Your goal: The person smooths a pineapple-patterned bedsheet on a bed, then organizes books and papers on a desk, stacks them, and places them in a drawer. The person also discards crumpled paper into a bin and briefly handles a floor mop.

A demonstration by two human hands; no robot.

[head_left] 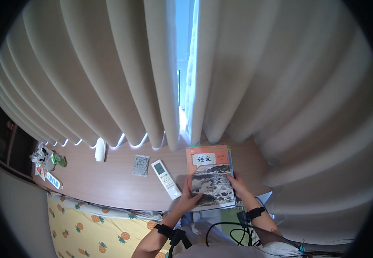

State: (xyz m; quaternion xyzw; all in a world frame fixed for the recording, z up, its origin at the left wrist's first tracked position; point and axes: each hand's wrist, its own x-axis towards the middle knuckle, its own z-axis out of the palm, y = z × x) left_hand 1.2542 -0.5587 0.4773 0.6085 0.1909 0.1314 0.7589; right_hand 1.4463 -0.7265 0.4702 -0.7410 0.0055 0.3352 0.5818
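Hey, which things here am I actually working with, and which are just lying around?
In use:
orange-and-gray book, held by the left hand and right hand

Apparently just lying about:
white remote near the left hand
gray packet
green plant at the far left

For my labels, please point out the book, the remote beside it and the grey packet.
Book [211,182]: head view, front cover picture.
Remote [166,179]: head view, button area.
Grey packet [141,166]: head view, middle of its face.

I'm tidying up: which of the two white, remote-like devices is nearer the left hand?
The grey-screened one, beside the left hand; the blue-marked one lies far left.
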